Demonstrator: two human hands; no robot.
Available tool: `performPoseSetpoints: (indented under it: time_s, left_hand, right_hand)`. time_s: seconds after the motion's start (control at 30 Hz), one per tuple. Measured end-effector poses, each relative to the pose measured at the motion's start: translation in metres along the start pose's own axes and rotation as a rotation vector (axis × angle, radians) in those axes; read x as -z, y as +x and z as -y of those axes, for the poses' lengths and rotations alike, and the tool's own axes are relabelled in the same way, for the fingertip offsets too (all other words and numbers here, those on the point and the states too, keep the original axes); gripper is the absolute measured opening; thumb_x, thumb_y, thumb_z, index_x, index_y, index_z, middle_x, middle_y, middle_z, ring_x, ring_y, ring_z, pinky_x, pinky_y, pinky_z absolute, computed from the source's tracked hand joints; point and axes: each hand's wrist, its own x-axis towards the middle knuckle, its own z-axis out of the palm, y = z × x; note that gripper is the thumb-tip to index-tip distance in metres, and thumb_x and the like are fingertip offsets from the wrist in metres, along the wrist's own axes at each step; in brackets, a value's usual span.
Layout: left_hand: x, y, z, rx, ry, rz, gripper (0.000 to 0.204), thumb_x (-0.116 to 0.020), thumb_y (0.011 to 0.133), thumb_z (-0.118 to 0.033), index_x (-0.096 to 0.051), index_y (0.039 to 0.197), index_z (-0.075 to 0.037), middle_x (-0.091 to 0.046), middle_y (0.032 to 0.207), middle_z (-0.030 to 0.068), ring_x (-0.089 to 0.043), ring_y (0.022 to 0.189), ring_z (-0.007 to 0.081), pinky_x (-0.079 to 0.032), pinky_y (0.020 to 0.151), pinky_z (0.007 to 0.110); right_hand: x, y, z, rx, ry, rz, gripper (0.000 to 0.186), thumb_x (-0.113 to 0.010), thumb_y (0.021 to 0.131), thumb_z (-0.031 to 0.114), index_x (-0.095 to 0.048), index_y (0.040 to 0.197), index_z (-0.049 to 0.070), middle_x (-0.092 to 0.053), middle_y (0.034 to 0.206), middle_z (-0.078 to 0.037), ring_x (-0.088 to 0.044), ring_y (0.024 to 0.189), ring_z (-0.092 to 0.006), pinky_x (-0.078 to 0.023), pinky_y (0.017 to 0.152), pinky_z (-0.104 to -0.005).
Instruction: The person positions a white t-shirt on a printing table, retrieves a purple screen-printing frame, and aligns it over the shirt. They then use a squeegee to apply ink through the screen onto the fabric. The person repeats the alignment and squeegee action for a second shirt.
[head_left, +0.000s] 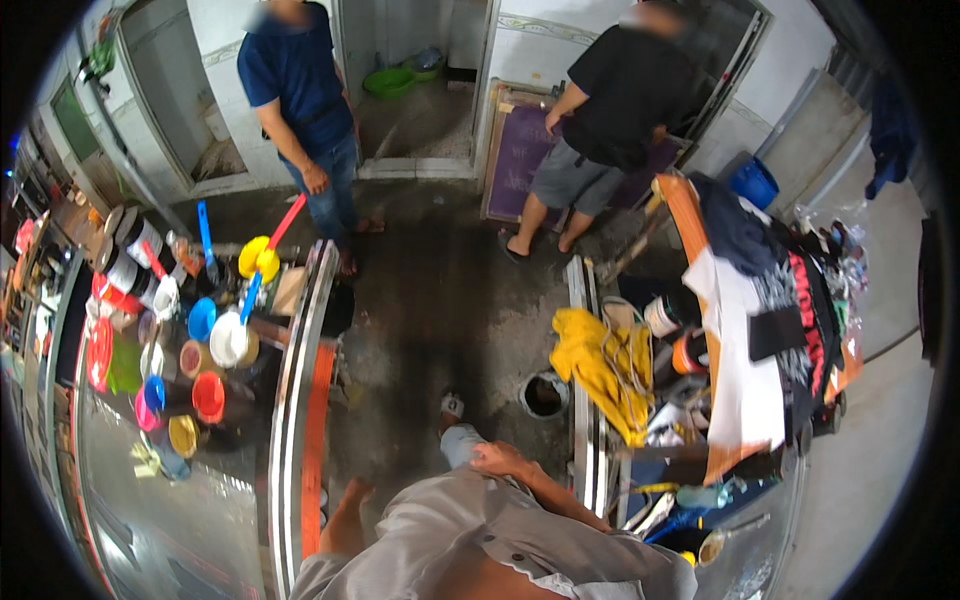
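- In the head view, the only one I have, I see my right hand (503, 460) resting at the shirt hem, near the light blue shorts (461, 444); nothing shows in its grasp, but I cannot tell how its fingers are closed.
- My left hand (356, 492) is low on the left, near the orange table edge (317, 450); I cannot tell whether it is spread or pressed together, and I see nothing held.
- The things nearest to the right hand are the round bucket (526, 396), on the floor to the far right of it, and the yellow cloth (597, 362) farther right.
- On the left table (180, 515), the white pot (227, 345) and the red cup (208, 392) stand without lids, so I judge that the supplies are set out.
- I judge that no handling is under way in my own hands; what is finished and what is left, I cannot tell.
- At the far right, a person in a black shirt (635, 90) stands at a purple framed panel (517, 160); at the far left, a person in a blue shirt (292, 75) stands by a doorway.
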Motion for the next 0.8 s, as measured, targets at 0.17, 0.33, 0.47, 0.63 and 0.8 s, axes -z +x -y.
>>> performPoseSetpoints:
  time_s: [0.17,0.33,0.47,0.63,0.8]
  left_hand:
    - [0.048,-0.004,-0.034,0.280,-0.454,0.110,0.036,-0.067,0.086,-0.034,-0.071,0.102,-0.002,-0.072,0.094,0.0171,-0.069,0.088,0.0263,-0.054,0.077,0.040]
    - [0.080,0.037,-0.144,0.083,-0.717,0.059,0.033,-0.067,0.088,-0.030,-0.071,0.108,-0.004,-0.072,0.097,0.0145,-0.068,0.087,0.0236,-0.054,0.076,0.039]
    - [0.110,0.116,-0.238,-0.176,-0.770,0.046,0.032,-0.066,0.089,-0.026,-0.070,0.113,-0.005,-0.072,0.100,0.0125,-0.067,0.086,0.0214,-0.054,0.074,0.038]
    - [0.186,0.232,-0.353,-0.171,-0.570,0.283,0.027,-0.068,0.088,-0.027,-0.074,0.108,-0.009,-0.073,0.094,0.0103,-0.067,0.077,0.0198,-0.053,0.067,0.035]
    - [0.251,0.338,-0.445,-0.003,-0.138,0.284,0.032,-0.069,0.087,-0.032,-0.073,0.110,-0.011,-0.074,0.091,0.0099,-0.066,0.072,0.0191,-0.053,0.060,0.035]
  right_hand:
    - [0.125,0.139,0.002,0.164,0.018,-0.064,0.043,-0.067,0.083,0.034,-0.068,0.115,0.005,-0.071,0.107,-0.020,-0.068,0.100,-0.0378,-0.054,0.085,-0.0463]
    - [0.263,0.266,0.028,0.139,0.207,-0.196,0.040,-0.069,0.088,0.034,-0.068,0.114,0.003,-0.074,0.099,-0.015,-0.071,0.092,-0.0295,-0.055,0.081,-0.0408]
    - [0.331,0.358,-0.010,0.022,0.560,-0.257,0.026,-0.068,0.091,0.022,-0.069,0.106,0.000,-0.073,0.085,-0.008,-0.069,0.074,-0.0144,-0.055,0.067,-0.0315]
    - [0.372,0.420,-0.110,-0.289,0.707,-0.292,0.029,-0.068,0.087,0.027,-0.071,0.098,0.001,-0.074,0.090,-0.015,-0.071,0.073,-0.0236,-0.056,0.068,-0.0374]
    - [0.366,0.395,-0.210,-0.182,-0.006,-0.269,0.026,-0.060,0.087,0.029,-0.071,0.088,0.005,-0.068,0.078,-0.016,-0.067,0.073,-0.0306,-0.053,0.069,-0.0428]
